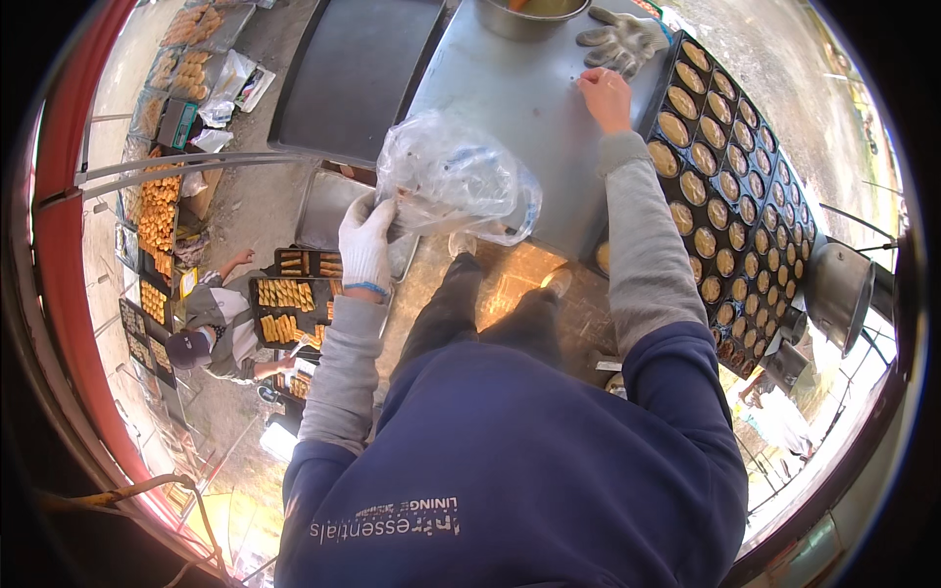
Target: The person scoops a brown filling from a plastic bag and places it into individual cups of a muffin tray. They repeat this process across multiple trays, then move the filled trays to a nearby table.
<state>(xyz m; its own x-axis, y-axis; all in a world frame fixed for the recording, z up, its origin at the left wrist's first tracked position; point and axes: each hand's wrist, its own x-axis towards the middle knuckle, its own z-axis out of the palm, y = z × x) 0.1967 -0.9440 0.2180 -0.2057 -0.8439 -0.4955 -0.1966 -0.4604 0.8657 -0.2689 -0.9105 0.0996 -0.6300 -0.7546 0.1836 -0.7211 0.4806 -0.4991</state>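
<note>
My left hand (367,239) wears a white knit glove with a blue cuff edge and grips the near left side of a crumpled clear plastic bag (456,165). The bag has blue print and hangs over the near edge of a metal tabletop (507,95). Over that metal surface, on the right, is my bare right hand (609,97) with its fingers drawn together; nothing shows between them. A few small dark specks lie near the fingertips. Just beyond this hand rests a soiled white work glove (617,40).
To the right stand dark moulded baking trays (724,169) with batter-filled round cups. A metal bowl (533,18) sits at the far edge. An empty dark tray (356,73) lies left. Lower left, a co-worker (217,323) handles trays of baked sticks (287,309).
</note>
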